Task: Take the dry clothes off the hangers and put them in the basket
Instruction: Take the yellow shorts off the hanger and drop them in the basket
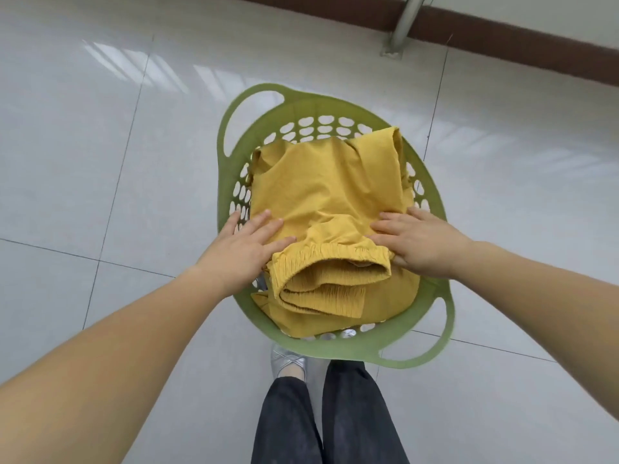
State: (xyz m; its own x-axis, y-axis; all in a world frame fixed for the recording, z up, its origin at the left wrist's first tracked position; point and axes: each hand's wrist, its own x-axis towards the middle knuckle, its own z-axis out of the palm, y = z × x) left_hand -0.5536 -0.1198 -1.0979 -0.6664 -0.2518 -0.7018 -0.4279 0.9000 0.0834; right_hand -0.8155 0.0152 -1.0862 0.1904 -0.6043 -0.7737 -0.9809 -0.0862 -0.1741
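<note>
A green plastic basket point(231, 105) with oval holes and two loop handles stands on the tiled floor in front of me. Folded yellow clothes point(321, 192) with an elastic waistband fill it, the waistband end facing me. My left hand point(246, 244) lies flat on the left side of the yellow fabric with straight fingers. My right hand point(422, 242) presses flat on the right side, by the waistband. No hangers are in view.
Pale glossy floor tiles point(100, 145) surround the basket. A brown skirting board point(485, 31) and a metal pole foot point(397, 38) stand at the far right. My legs in dark trousers point(335, 416) and a silver shoe point(288, 360) are just behind the basket.
</note>
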